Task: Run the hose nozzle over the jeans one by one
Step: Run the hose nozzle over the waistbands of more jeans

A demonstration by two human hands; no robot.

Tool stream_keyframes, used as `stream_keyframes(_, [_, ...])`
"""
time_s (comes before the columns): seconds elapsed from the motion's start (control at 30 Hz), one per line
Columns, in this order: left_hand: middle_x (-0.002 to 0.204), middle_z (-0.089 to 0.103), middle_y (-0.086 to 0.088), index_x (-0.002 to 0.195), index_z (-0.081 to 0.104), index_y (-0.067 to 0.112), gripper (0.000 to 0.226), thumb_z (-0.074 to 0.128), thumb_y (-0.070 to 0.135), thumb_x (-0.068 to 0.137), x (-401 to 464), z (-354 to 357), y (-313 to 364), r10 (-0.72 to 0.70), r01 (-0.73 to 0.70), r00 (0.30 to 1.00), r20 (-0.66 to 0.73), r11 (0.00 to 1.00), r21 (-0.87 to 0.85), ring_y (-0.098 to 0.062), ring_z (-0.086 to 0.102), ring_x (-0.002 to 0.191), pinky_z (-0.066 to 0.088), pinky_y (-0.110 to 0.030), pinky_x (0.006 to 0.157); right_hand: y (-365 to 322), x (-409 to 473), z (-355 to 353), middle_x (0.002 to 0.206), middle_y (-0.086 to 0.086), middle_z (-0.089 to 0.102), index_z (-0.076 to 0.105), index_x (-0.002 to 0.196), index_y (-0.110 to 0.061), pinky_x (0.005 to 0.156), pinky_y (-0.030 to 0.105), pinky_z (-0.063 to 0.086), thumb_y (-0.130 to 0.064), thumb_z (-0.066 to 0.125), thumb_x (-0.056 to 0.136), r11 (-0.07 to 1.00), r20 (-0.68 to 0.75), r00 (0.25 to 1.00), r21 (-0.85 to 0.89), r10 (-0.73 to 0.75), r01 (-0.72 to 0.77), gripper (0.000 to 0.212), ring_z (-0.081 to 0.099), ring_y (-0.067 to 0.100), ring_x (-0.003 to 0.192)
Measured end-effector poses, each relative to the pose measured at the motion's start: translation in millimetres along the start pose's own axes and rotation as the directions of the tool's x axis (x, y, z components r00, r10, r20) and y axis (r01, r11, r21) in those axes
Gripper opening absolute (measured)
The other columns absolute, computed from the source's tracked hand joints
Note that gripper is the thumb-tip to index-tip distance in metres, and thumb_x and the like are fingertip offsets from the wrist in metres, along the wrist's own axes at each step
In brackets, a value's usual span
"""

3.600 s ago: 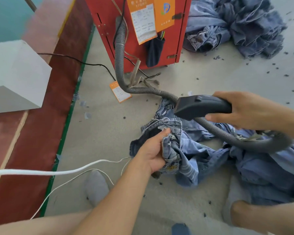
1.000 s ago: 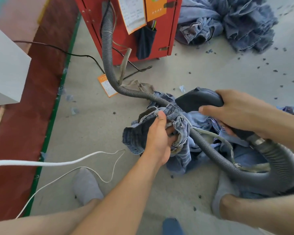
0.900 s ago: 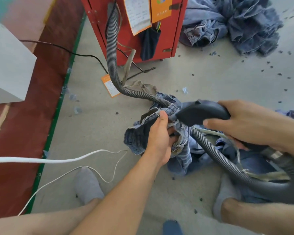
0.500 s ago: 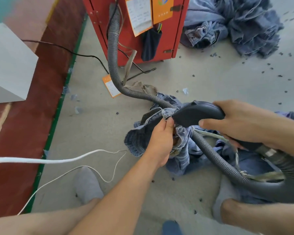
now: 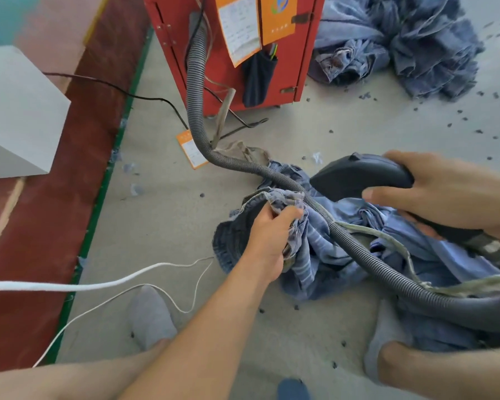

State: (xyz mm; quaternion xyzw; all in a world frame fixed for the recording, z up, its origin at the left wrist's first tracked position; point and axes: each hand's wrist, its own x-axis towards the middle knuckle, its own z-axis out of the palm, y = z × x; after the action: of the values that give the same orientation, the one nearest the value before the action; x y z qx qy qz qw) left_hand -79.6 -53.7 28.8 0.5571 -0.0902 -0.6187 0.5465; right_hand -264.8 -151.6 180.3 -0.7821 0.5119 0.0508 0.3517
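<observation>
With the red machine [image 5: 243, 53] taken as the landmark, a pale grey block [image 5: 18, 116] is seen far to its left, over a dark red strip of floor [image 5: 55, 197] edged in green. A black cable [image 5: 113, 89] is run across that strip toward the machine's base. Below and left of the machine, a white cord [image 5: 70, 285] is stretched over the grey floor [image 5: 162, 220], with a grey-socked foot [image 5: 150, 316] lower down.

A ribbed grey hose [image 5: 195, 90] is hung down the machine's front, curved across the floor past an orange tag [image 5: 191, 150], and led over the jeans [image 5: 324, 255], which are crumpled on the floor directly below the machine. The bunched waistband of the jeans is gripped and lifted by the left hand [image 5: 269, 235], its fingers curled round the denim.

To the lower right of the machine, the dark hose nozzle [image 5: 358, 177] is held by the right hand [image 5: 445, 194], with fingers wrapped over its handle and the thumb laid along the underside; its mouth is pointed toward the lifted waistband, just beside it, though contact cannot be made out. A second socked foot [image 5: 384, 342] is seen below the jeans.

To the right of the machine, a separate heap of jeans [image 5: 401, 44] is piled on the floor, and dark scraps [image 5: 459, 111] are scattered near it.
</observation>
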Motion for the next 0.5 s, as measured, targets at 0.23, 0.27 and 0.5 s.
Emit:
stream_keyframes(0.23, [0.127, 0.071, -0.014, 0.124, 0.068, 0.013, 0.029, 0.060, 0.000, 0.100, -2, -11, 0, 0.054, -0.052, 0.977, 0.206, 0.999, -0.014, -0.032, 0.063, 0.126, 0.048, -0.047, 0.111, -4, -3, -1, 0.046, 0.005, 0.062, 0.059, 0.097, -0.032, 0.039, 0.027, 0.047, -0.041, 0.069, 0.092, 0.999, 0.102, 0.995, -0.040, -0.008, 0.012, 0.014, 0.056, 0.020, 0.033])
stream_keyframes(0.27, [0.129, 0.070, -0.014, 0.126, 0.067, 0.012, 0.030, 0.058, -0.001, 0.101, -3, -12, 0, 0.063, -0.063, 0.970, 0.236, 0.998, -0.007, -0.031, 0.062, 0.127, 0.047, -0.045, 0.112, -5, -4, -1, 0.046, 0.003, 0.062, 0.059, 0.096, -0.032, 0.038, 0.026, 0.046, -0.042, 0.069, 0.091, 0.999, 0.111, 0.994, -0.051, -0.006, 0.012, 0.015, 0.056, 0.020, 0.032])
stream_keyframes(0.5, [0.129, 0.068, -0.018, 0.127, 0.065, 0.002, 0.029, 0.052, -0.004, 0.103, -13, -8, 0, 0.031, -0.084, 0.926, 0.377, 0.989, 0.124, -0.022, 0.064, 0.122, 0.048, -0.035, 0.109, -16, 19, 25, 0.070, -0.005, 0.063, 0.057, 0.104, -0.031, 0.049, 0.028, 0.043, -0.045, 0.065, 0.093, 0.971, -0.091, 0.995, -0.237, -0.046, 0.023, 0.020, 0.063, 0.015, 0.056])
